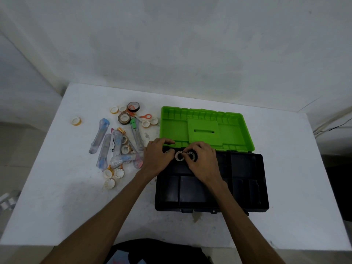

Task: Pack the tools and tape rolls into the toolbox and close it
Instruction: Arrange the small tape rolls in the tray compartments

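A black toolbox lies open on the white table, its green lid folded back. Both hands are at the box's far left compartment. My left hand grips a small tape roll there, mostly hidden under the fingers. My right hand holds a dark roll, and a white roll sits between the two hands. Left of the box lie several packaged tools, a green utility knife, orange-handled scissors and several loose tape rolls.
One lone tape roll lies far left on the table. The box's other compartments hold nothing visible. White walls stand behind the table, and a cable runs at the right edge.
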